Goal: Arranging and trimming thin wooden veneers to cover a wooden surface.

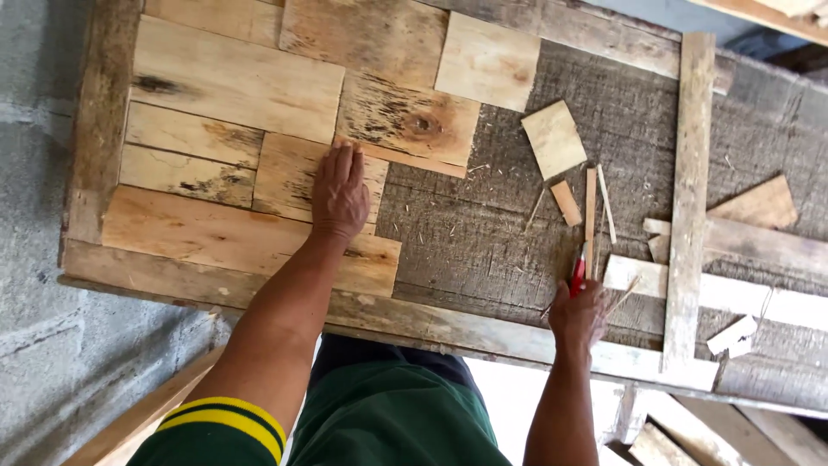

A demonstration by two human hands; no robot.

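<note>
I see a large framed wooden panel (483,250) filling the view; its top and right ends are cut off by the picture edge. Its left part is covered with fitted light wood pieces (233,82); the right part shows bare dark backing. A long vertical slat (690,198) lies across the right side. The left hand (339,192) lies flat, fingers together, pressing on one fitted wood block (289,173). The right hand (578,315) is closed around a red-handled tool (578,274) at the lower frame rail; I cannot make out its tip. Small offcuts (554,138) lie just above it.
</note>
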